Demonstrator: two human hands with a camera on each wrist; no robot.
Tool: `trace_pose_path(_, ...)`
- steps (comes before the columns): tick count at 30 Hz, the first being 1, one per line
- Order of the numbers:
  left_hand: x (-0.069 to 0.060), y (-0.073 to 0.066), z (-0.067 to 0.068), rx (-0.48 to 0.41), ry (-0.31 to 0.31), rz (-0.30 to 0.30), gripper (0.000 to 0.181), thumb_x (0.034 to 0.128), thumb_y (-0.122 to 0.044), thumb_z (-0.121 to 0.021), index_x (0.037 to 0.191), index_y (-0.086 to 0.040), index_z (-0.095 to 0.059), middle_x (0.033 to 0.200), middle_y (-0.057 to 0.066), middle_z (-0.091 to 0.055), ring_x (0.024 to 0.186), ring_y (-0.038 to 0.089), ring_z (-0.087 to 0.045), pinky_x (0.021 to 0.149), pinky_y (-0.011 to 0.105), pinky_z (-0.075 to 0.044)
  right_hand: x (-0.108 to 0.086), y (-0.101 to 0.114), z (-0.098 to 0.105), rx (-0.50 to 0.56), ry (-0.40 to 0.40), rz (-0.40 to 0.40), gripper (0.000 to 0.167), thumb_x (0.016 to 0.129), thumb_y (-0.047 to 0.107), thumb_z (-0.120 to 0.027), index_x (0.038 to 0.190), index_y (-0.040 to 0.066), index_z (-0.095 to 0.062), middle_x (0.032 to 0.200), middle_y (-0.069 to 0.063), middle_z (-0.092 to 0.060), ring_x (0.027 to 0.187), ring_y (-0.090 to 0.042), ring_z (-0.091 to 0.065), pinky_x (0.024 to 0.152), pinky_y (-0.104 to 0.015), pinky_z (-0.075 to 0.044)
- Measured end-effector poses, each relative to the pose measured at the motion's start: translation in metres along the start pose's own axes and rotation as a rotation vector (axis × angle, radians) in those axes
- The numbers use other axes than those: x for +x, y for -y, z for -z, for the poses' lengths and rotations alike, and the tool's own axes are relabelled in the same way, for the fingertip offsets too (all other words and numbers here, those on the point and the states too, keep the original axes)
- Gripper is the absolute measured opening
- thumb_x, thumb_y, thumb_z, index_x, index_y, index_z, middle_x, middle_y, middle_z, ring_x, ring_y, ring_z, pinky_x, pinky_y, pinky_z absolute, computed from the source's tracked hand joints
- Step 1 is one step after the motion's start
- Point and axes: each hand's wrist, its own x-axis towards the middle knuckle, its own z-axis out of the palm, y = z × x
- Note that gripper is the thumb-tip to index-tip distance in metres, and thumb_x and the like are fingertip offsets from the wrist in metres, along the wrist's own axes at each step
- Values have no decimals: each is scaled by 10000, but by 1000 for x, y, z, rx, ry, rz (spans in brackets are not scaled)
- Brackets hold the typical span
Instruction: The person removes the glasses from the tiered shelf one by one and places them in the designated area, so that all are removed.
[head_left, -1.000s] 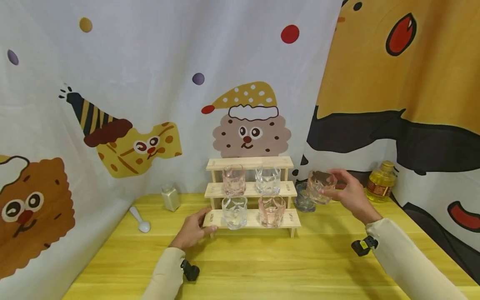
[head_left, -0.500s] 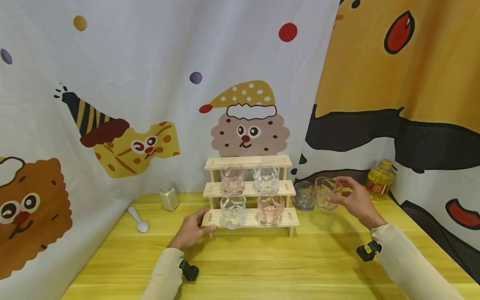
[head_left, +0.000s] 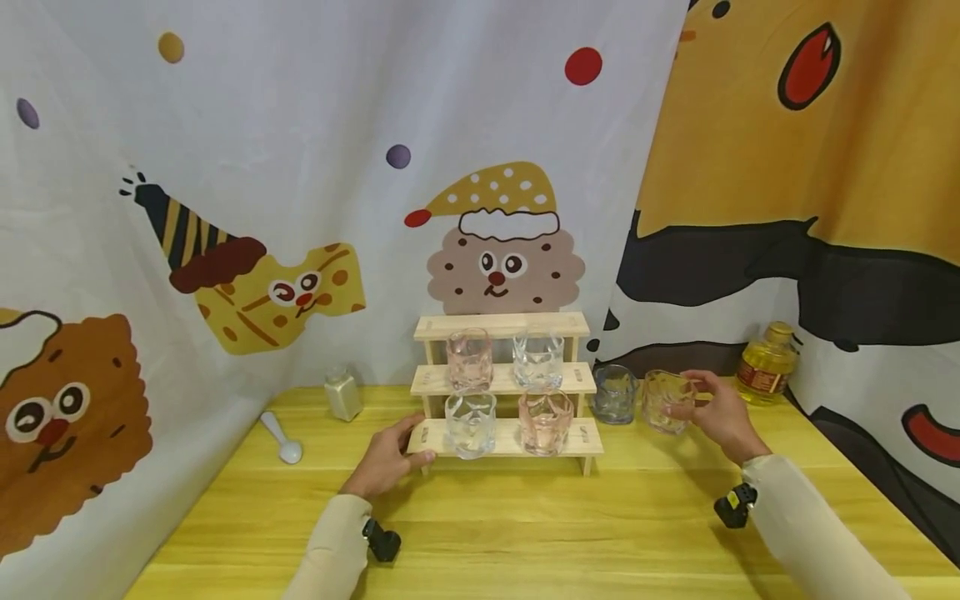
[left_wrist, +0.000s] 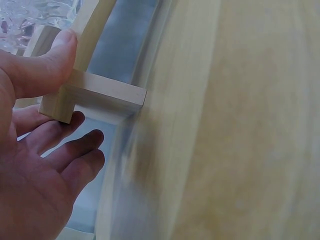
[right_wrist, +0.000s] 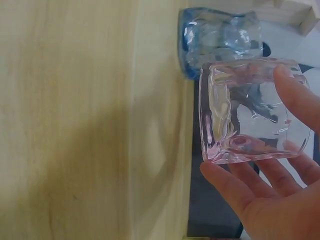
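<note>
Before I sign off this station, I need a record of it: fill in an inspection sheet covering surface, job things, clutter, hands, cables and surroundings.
Surface: yellowish wood-grained table.
Job things: three-tier wooden rack with four glasses, two on the middle tier, two on the bottom; bluish glass on the table beside it; pinkish glass held.
Clutter: spoon, small jar, oil bottle.
Hands: left hand grips the rack's left end; right hand holds the pinkish glass, table contact unclear.
Cables: nothing seen.
Surroundings: cartoon-printed cloth behind.
</note>
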Motion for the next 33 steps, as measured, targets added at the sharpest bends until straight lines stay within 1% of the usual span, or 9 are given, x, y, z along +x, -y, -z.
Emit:
trace_pose_path(3, -1, 0, 0, 1, 2, 8, 685, 891, -118, -763, 1486, 9, -449, 1373, 264, -606, 1207, 346, -653, 963, 442, -564, 5, -7, -3, 9, -5, 3, 759, 855, 233, -814, 1452, -19, -418, 1344, -315, -509, 1158, -512, -579, 724, -271, -575)
trace_pose_path(5, -1, 0, 1, 6, 0, 3, 686, 891, -120, -762, 1486, 15, -447, 1375, 270, -601, 1206, 348, -654, 961, 442, -566, 7, -9, -5, 13, -12, 2, 762, 849, 232, -821, 1448, -23, -424, 1343, -318, -514, 1147, -503, -586, 706, -250, -565)
trace_pose_path(12, 0, 0, 1, -14, -12, 13, 691, 893, -129, -762, 1494, -1, -444, 1362, 265, -613, 1188, 331, -667, 953, 437, -571, 13, -11, -12, 37, -30, -10, 766, 855, 200, -812, 1460, -37, -406, 1331, -319, -505, 1110, -449, -582, 725, -367, -596)
trace_pose_path(15, 0, 0, 0, -17, -9, 11, 692, 894, -140, -763, 1491, 3, -444, 1348, 273, -620, 1175, 332, -674, 936, 429, -579, 14, -10, -15, 49, -30, -29, 766, 862, 181, -803, 1468, -43, -391, 1333, -313, -496, 1116, -421, -564, 710, -319, -579)
trace_pose_path(18, -1, 1, 0, -28, -5, 13, 692, 895, -144, -763, 1491, 2, -444, 1345, 273, -621, 1172, 328, -674, 931, 426, -580, 15, -11, -17, 58, -26, -63, 775, 874, 189, -792, 1483, -41, -371, 1362, -312, -480, 1170, -432, -518, 698, -247, -541)
trace_pose_path(20, -2, 1, -1, -31, -1, 15, 694, 896, -150, -763, 1492, 2, -442, 1344, 270, -623, 1162, 324, -678, 921, 421, -584, 15, -12, -19, 62, -24, -84, 777, 881, 190, -782, 1492, -36, -359, 1382, -311, -472, 1193, -438, -499, 696, -225, -521)
trace_pose_path(25, -4, 1, -1, -25, 3, 19, 696, 896, -160, -764, 1492, -1, -442, 1342, 260, -627, 1161, 318, -679, 926, 424, -581, 15, -14, -22, 82, -26, -107, 774, 892, 179, -767, 1506, -26, -343, 1404, -313, -463, 1175, -426, -527, 696, -246, -539)
trace_pose_path(29, -2, 1, -1, -23, 6, 20, 696, 896, -164, -764, 1494, -9, -444, 1347, 252, -628, 1162, 311, -680, 929, 420, -579, 16, -16, -23, 99, -48, -116, 763, 896, 164, -758, 1509, -24, -345, 1411, -314, -464, 1160, -421, -539, 683, -261, -551)
trace_pose_path(33, -1, -1, 0, -38, 10, 23, 700, 899, -152, -759, 1502, -13, -433, 1339, 249, -632, 1147, 301, -685, 906, 403, -587, 20, -17, -24, 99, -58, -114, 768, 903, 188, -751, 1521, -7, -338, 1432, -304, -458, 1186, -433, -531, 689, -240, -534)
